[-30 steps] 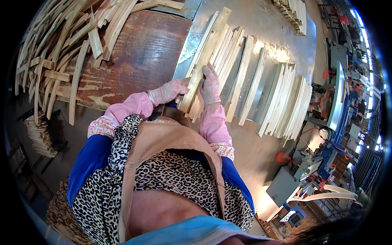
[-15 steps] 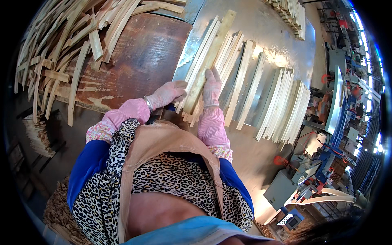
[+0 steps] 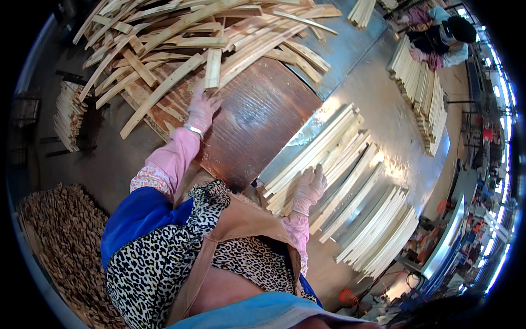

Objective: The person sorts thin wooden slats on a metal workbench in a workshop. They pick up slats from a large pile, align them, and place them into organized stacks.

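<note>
This is a woodworking workshop or small factory floor. A large table (image 3: pixel 263 115) with a worn brown top and a metal-sheeted part carries a loose heap of pale wooden slats (image 3: pixel 181 38) at its far side and neat rows of sorted slats (image 3: pixel 350 181) on the metal. More slats stand in stacks (image 3: pixel 422 93) further along, where another person (image 3: pixel 444 35) works. A bundle of sticks (image 3: pixel 68 115) lies beside the table, wood offcuts (image 3: pixel 60 241) cover the floor at the left, and machinery (image 3: pixel 471 230) lines the right side.

Pale wooden strip (image 3: pixel 212 68) upright against jumbled pile (image 3: pixel 219 27).
</note>
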Demonstrator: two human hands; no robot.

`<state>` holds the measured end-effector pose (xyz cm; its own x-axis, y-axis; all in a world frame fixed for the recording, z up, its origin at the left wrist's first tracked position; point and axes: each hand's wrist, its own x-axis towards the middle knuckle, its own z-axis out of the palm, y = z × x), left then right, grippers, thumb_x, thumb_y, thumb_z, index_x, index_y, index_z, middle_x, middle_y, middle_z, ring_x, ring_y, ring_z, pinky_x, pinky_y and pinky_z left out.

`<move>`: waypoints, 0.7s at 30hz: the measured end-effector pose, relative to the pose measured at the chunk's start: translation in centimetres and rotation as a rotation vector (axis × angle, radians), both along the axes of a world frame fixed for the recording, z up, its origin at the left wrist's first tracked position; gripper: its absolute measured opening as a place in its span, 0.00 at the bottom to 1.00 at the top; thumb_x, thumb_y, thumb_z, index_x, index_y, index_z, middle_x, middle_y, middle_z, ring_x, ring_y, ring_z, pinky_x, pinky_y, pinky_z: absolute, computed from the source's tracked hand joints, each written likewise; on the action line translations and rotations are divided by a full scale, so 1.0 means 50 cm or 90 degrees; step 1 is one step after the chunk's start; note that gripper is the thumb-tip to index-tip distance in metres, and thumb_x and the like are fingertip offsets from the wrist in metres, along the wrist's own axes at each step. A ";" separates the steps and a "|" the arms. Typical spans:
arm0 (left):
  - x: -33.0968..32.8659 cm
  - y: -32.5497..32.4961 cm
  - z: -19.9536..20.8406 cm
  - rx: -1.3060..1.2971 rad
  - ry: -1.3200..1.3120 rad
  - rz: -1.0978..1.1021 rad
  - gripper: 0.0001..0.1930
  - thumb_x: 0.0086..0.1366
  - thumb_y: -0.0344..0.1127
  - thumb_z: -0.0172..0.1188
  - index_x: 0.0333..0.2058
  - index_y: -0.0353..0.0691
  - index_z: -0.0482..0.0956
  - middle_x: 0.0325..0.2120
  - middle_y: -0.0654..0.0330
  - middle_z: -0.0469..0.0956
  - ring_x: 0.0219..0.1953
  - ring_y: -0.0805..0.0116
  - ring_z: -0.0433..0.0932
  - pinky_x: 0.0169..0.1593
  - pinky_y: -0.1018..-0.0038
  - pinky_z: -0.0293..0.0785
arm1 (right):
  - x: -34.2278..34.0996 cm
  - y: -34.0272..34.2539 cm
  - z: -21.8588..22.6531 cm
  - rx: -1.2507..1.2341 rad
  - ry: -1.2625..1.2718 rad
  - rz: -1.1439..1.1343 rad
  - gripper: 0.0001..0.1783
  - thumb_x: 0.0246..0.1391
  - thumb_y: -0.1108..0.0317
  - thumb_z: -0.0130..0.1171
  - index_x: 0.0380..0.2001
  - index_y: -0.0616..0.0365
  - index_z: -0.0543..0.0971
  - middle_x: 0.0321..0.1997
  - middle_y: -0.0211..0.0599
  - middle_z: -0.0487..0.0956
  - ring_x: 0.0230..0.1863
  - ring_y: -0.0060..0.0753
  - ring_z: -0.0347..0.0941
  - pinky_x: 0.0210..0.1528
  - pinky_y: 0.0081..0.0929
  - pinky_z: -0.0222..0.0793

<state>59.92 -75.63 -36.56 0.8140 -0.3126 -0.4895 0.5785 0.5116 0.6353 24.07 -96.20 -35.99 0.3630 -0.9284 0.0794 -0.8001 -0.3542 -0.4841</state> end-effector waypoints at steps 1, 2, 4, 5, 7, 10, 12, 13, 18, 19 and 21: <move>0.024 0.005 0.030 -0.007 -0.044 -0.013 0.24 0.73 0.58 0.56 0.57 0.48 0.76 0.48 0.61 0.80 0.47 0.63 0.79 0.52 0.60 0.78 | 0.036 -0.003 0.009 0.042 -0.024 0.056 0.23 0.60 0.57 0.62 0.56 0.51 0.81 0.50 0.48 0.83 0.56 0.52 0.75 0.58 0.47 0.72; 0.075 0.029 0.022 -0.009 -0.093 -0.054 0.21 0.74 0.54 0.55 0.56 0.48 0.78 0.43 0.64 0.82 0.45 0.65 0.80 0.48 0.61 0.80 | 0.081 0.004 0.040 0.087 -0.047 0.120 0.22 0.60 0.57 0.61 0.56 0.51 0.81 0.49 0.47 0.83 0.56 0.51 0.75 0.58 0.47 0.72; 0.123 0.030 0.001 0.145 -0.039 -0.091 0.17 0.71 0.47 0.63 0.52 0.47 0.80 0.40 0.64 0.85 0.42 0.65 0.84 0.47 0.63 0.83 | 0.175 0.032 0.099 0.293 -0.131 0.174 0.21 0.62 0.58 0.59 0.55 0.52 0.81 0.47 0.46 0.84 0.56 0.48 0.75 0.59 0.44 0.71; 0.103 0.020 0.016 0.171 -0.054 -0.182 0.13 0.72 0.45 0.62 0.50 0.47 0.82 0.35 0.64 0.84 0.37 0.65 0.84 0.41 0.64 0.81 | 0.207 0.036 0.086 0.339 -0.171 0.198 0.26 0.64 0.56 0.61 0.60 0.60 0.78 0.48 0.45 0.84 0.55 0.45 0.77 0.60 0.38 0.72; -0.042 -0.014 0.100 0.257 -0.153 -0.379 0.11 0.73 0.42 0.60 0.44 0.43 0.83 0.28 0.63 0.83 0.29 0.66 0.82 0.33 0.67 0.78 | 0.270 0.025 -0.013 0.306 -0.260 0.300 0.32 0.66 0.52 0.61 0.61 0.69 0.76 0.47 0.44 0.83 0.50 0.41 0.80 0.57 0.33 0.75; -0.280 0.036 0.124 0.345 -0.137 -0.632 0.12 0.70 0.38 0.63 0.47 0.39 0.85 0.38 0.54 0.87 0.35 0.65 0.85 0.40 0.68 0.82 | 0.403 0.080 -0.002 0.710 -0.333 0.229 0.27 0.71 0.47 0.55 0.54 0.64 0.79 0.41 0.42 0.84 0.36 0.37 0.80 0.40 0.34 0.78; -0.248 0.073 0.098 0.440 -0.511 -0.546 0.14 0.70 0.36 0.63 0.50 0.39 0.85 0.45 0.52 0.86 0.46 0.62 0.85 0.53 0.66 0.81 | 0.469 0.100 0.018 0.968 -0.328 0.140 0.26 0.73 0.46 0.52 0.49 0.60 0.81 0.36 0.41 0.83 0.29 0.34 0.79 0.32 0.33 0.77; -0.201 0.093 0.090 0.459 -0.487 -0.481 0.15 0.69 0.35 0.64 0.52 0.39 0.84 0.48 0.52 0.85 0.50 0.60 0.83 0.58 0.65 0.78 | 0.493 0.102 0.003 0.998 -0.329 0.150 0.26 0.73 0.45 0.52 0.48 0.60 0.81 0.35 0.40 0.83 0.27 0.33 0.79 0.30 0.32 0.76; 0.052 0.278 0.026 0.747 -0.578 -0.091 0.25 0.65 0.38 0.67 0.58 0.36 0.77 0.53 0.49 0.82 0.57 0.53 0.80 0.65 0.62 0.74 | 0.700 0.143 0.140 0.989 -0.335 0.249 0.22 0.73 0.50 0.51 0.40 0.61 0.79 0.26 0.38 0.81 0.20 0.36 0.76 0.23 0.34 0.74; 0.094 0.333 -0.019 0.887 -0.648 -0.105 0.28 0.64 0.42 0.67 0.60 0.36 0.76 0.56 0.47 0.80 0.59 0.51 0.78 0.66 0.61 0.72 | 0.734 0.140 0.136 0.994 -0.315 0.241 0.21 0.73 0.52 0.51 0.40 0.61 0.79 0.26 0.38 0.81 0.19 0.37 0.76 0.22 0.35 0.74; 0.157 0.436 -0.080 1.103 -0.693 -0.166 0.33 0.63 0.49 0.68 0.62 0.37 0.74 0.59 0.45 0.77 0.63 0.48 0.73 0.69 0.59 0.67 | 0.786 0.122 0.122 0.990 -0.273 0.220 0.18 0.72 0.55 0.51 0.40 0.60 0.78 0.26 0.39 0.80 0.18 0.39 0.76 0.20 0.37 0.73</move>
<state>67.78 -53.82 -40.58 0.9344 -0.2881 0.2093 -0.3441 -0.8817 0.3227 63.36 -90.09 -29.89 0.7551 -0.0943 -0.6487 -0.5137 0.5298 -0.6749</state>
